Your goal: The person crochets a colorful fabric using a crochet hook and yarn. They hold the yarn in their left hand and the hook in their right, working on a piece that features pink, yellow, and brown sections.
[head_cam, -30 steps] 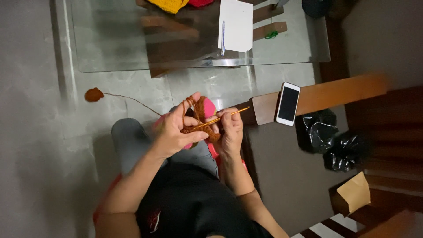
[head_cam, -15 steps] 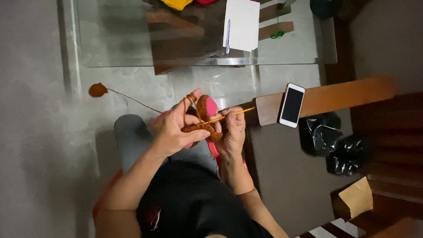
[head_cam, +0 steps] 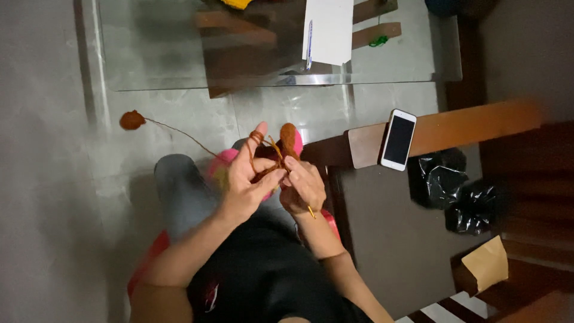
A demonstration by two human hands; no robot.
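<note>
Rust-brown yarn (head_cam: 258, 139) loops the left hand (head_cam: 246, 182) pinching knobbly crochet (head_cam: 289, 140); right hand (head_cam: 304, 185) grips a slim hook (head_cam: 276, 149).

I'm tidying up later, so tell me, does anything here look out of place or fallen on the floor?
Yes: the orange yarn ball lies out on the grey floor, away from the hands, its strand trailing back to the left hand. The white phone rests on a wooden armrest, near its end. Nothing looks spilled or damaged.

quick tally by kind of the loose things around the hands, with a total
Yarn ball, rust orange, on the floor: 1
Crochet hook, in the right hand: 1
Crochet piece, orange, by the left hand: 1
Phone, on the wooden armrest: 1
Paper sheet, on the glass table: 1
Black bags: 2
Total: 7
</note>
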